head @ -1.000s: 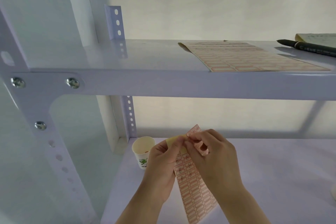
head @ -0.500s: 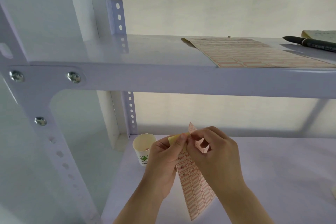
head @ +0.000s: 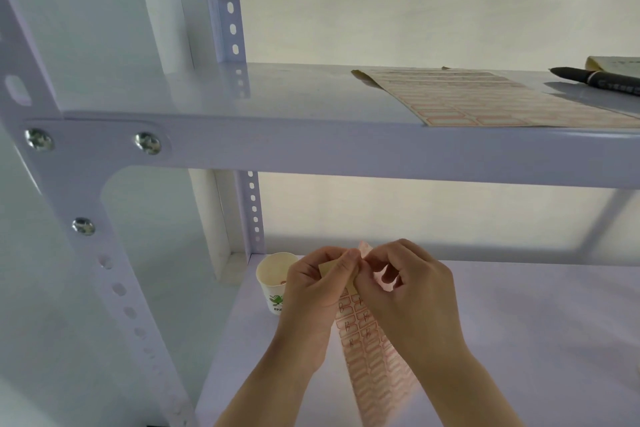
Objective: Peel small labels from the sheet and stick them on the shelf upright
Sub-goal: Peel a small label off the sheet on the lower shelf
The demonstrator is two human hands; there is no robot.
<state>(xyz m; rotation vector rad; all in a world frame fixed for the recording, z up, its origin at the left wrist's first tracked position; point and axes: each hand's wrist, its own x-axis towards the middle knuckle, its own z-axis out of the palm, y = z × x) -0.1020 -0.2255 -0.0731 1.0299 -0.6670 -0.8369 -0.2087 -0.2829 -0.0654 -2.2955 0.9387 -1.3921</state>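
Note:
A narrow label sheet (head: 372, 360) with small red-bordered labels, some with handwriting, hangs down between my hands above the lower shelf. My left hand (head: 313, 291) pinches the sheet's folded top corner, where the tan backing shows. My right hand (head: 408, 291) pinches at the sheet's top edge with thumb and forefinger, right beside the left fingertips. Whether a label is lifted there is hidden by the fingers. The near shelf upright (head: 114, 288), white with punched holes and screws, stands at the left. A rear upright (head: 254, 215) rises behind a cup.
A white paper cup (head: 273, 279) stands on the lower shelf (head: 540, 333) just left of my left hand. On the upper shelf (head: 277, 94) lie a larger label sheet (head: 485, 97), a black pen (head: 599, 80) and a notepad corner (head: 613, 64).
Both hands have stayed together on the sheet's top edge, with small finger movements at the corner. The view has tilted upward slightly.

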